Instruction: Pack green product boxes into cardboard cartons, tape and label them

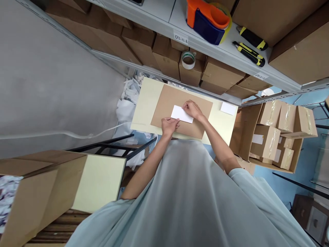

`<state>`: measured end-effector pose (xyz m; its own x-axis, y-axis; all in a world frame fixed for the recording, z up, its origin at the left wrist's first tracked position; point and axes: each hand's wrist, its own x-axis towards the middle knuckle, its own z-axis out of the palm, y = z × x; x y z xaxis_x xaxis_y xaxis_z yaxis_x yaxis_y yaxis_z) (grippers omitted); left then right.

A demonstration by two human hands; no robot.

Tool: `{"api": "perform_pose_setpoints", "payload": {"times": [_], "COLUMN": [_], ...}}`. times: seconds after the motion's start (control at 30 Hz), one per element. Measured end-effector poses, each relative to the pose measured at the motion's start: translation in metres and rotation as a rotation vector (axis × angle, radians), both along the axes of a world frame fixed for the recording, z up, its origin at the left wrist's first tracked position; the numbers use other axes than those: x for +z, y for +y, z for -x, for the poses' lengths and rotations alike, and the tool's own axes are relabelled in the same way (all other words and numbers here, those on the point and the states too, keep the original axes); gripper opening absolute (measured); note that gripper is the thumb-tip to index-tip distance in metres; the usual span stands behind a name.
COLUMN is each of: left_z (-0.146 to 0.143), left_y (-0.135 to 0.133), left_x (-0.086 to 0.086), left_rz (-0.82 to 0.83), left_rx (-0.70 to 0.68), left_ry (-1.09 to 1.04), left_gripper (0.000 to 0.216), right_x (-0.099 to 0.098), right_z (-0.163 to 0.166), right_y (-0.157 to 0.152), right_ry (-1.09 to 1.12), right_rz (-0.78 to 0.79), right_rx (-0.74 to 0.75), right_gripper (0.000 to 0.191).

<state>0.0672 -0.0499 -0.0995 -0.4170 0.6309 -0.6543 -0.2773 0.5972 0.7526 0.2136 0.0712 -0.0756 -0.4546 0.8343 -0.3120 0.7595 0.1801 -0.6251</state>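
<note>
A white rectangular paper [182,116], perhaps a card or label, lies over a brown cardboard sheet [164,106] on the pale yellow tabletop [144,99]. My left hand [170,126] is at the paper's lower left edge, its thumb and fingers closed on that edge. At the paper's upper right, my right hand [191,109] is curled into a pinch over the edge. Its fingertips partly hide the paper there. Farther right on the tabletop rests a small stack of white papers [228,108].
Overhead, a shelf [164,20] holds an orange and blue tape dispenser [208,20] and utility knives [249,53]. A tape roll [188,60] sits among cardboard boxes beneath it. At right, an open carton [239,133] contains several small boxes. A white cable [89,136] runs in from the left.
</note>
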Motion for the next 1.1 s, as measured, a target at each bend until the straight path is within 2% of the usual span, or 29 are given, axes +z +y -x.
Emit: {"api": "perform_pose_setpoints", "payload": {"times": [0.2,0.43,0.63,1.0,1.1], "left_z": [0.0,0.001,0.002,0.011,0.016], "left_y": [0.008,0.013,0.013,0.013,0.011], "left_x": [0.002,0.0,0.0,0.001,0.002], "left_rz": [0.056,0.091,0.087,0.039,0.024], "left_rx": [0.026,0.042,0.017,-0.202,-0.299], "left_ry": [0.018,0.034,0.053,0.15,0.224], "left_gripper": [0.046,0.049,0.045,0.048,0.048], "right_x": [-0.002,-0.008,-0.005,-0.005,-0.005], "right_z": [0.009,0.02,0.021,0.021,0.019], "right_y": [0.001,-0.002,-0.006,-0.018,-0.018], "right_ry": [-0.117,-0.159,-0.158,-0.116,-0.105], "right_rz": [-0.005,-0.027,-0.051,-0.105,-0.113], "right_rx": [-0.036,-0.095,-0.124,-0.186,-0.212], "right_gripper": [0.023,0.023,0.023,0.016,0.026]}}
